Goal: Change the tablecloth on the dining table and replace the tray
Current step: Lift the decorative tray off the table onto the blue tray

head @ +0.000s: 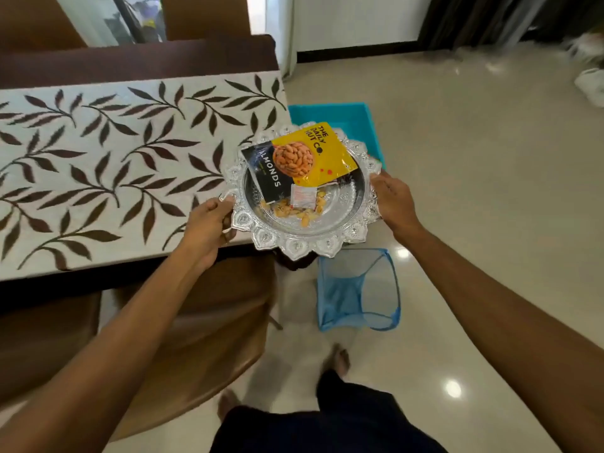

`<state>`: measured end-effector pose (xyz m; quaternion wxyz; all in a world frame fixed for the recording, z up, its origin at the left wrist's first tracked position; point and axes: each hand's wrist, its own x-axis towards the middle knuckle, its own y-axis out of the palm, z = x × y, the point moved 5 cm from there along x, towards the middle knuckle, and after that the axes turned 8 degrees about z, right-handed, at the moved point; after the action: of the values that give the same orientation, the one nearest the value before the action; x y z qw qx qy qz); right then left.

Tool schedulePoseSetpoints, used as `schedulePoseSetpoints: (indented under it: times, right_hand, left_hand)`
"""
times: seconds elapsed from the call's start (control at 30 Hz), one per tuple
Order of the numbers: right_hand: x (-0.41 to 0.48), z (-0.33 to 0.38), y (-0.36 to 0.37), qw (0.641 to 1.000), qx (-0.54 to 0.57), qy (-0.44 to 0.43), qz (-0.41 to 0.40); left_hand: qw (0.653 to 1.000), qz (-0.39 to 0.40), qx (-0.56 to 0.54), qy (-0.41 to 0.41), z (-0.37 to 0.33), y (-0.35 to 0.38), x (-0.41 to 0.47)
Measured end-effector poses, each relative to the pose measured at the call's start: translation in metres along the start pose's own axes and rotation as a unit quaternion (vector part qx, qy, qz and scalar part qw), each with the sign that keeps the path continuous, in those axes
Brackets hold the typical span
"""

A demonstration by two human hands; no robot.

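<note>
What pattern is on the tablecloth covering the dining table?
Dark brown leafy branches on a whitish ground, seen in the head view: tablecloth.

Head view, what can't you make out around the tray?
Head view:
Blue bin: inside mostly hidden behind the tray.
Sachet by the pouch: print too small.
White things on the floor, top right: blurred, cut by the edge.
Right hand: fingertips hidden under the tray's rim.

Almond packet in tray, right of table, above basket.
</note>
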<state>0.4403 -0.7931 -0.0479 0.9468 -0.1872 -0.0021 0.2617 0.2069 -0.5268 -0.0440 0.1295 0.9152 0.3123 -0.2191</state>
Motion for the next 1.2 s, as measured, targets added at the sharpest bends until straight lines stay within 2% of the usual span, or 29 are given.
schedulePoseSetpoints:
  times: [0.13,0.53,0.7,0.9,1.07,1.2]
  right_hand:
    - [0.023,-0.021,-0.052,0.998,-0.011,0.054,0.010]
    - [0.120,-0.069,-0.124,0.996,-0.022,0.076,-0.047]
    - [0.197,-0.095,-0.123,0.991,-0.041,0.110,-0.071]
    - [0.314,-0.115,-0.097,0.981,-0.101,0.146,-0.081]
    - [0.407,-0.139,-0.072,0.974,-0.138,0.156,-0.095]
    - [0.460,-0.160,-0.053,0.968,-0.146,0.185,-0.086]
  left_hand:
    - [1.000,0.011,-0.008,-0.016,0.009,0.061,0.015]
    - [0.998,0.033,0.009,-0.053,-0.022,0.162,0.128]
    - [0.996,0.037,0.000,-0.087,-0.036,0.190,0.221]
    - [0.994,0.011,0.011,-0.109,-0.051,0.187,0.363]
    - [0.988,-0.019,-0.064,-0.142,-0.061,0.194,0.457]
    - [0.976,-0.078,-0.125,-0.159,-0.065,0.202,0.512]
